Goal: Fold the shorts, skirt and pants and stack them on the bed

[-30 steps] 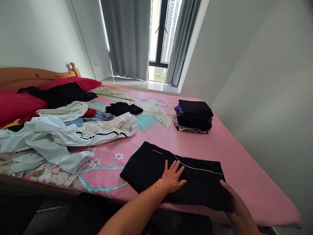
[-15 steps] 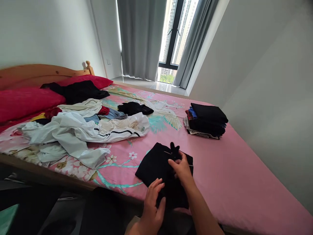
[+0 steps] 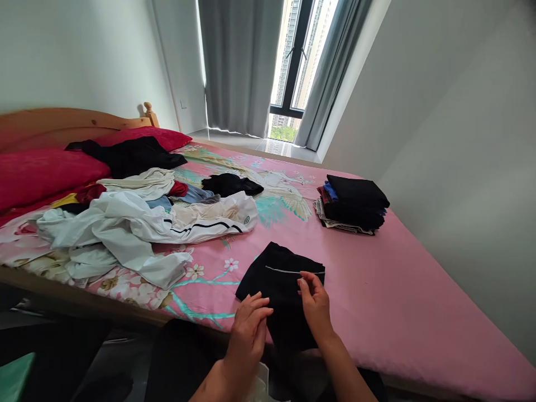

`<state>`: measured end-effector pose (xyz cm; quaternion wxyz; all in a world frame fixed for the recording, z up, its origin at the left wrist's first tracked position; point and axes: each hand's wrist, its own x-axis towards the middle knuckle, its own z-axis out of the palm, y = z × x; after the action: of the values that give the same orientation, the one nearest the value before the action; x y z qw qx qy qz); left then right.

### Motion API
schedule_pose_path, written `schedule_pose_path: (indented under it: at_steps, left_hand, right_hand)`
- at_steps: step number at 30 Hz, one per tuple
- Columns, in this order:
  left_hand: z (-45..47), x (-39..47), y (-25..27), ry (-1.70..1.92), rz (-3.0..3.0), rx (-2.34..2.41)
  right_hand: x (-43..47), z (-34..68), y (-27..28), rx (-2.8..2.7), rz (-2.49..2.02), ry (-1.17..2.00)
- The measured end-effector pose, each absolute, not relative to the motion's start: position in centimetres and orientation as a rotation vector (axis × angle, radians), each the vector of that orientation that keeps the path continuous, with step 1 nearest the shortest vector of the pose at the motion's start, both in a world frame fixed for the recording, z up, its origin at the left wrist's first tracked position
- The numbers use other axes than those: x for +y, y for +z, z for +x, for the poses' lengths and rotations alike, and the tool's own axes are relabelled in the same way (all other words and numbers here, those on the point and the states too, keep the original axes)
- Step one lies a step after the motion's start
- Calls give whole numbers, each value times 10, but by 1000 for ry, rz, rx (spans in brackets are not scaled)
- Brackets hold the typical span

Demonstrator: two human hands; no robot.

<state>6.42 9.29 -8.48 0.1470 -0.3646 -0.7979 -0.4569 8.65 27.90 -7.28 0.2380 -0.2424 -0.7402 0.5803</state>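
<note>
My left hand [image 3: 248,324] rests flat on the folded black garment [image 3: 280,279], fingers together | my right hand [image 3: 315,304] pinches its edge | garment lies at the near edge of the pink bed [image 3: 397,290] | folded stack [image 3: 354,204] beyond it, loose clothes pile [image 3: 138,223] to its left.

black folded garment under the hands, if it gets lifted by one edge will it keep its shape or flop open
The black folded garment would probably flop: it is soft cloth lying flat on the bed, with its near end hanging limp over the edge. It looks light, since the left hand and right hand handle it with fingertips only. Unlikely to slide far on the sheet.
</note>
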Motion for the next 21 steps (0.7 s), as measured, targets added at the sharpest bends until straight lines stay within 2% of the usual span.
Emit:
schedule_pose_path:
  at_steps: [3,7,16,21]
  left_hand:
    - [51,105,-83,-1195,-1070,-2383]
    - [26,105,-86,-1077,-728,-2652]
    - [-15,108,-70,-871,-647,-3272]
    - [-42,129,-71,-842,-659,-3329]
  right_hand:
    - [288,121,-81,-2153,-595,1340]
    - [290,160,-100,-2209,-501,1071]
    - [271,181,-117,-2596,-174,654]
    - [263,186,-126,-2750,-211,571]
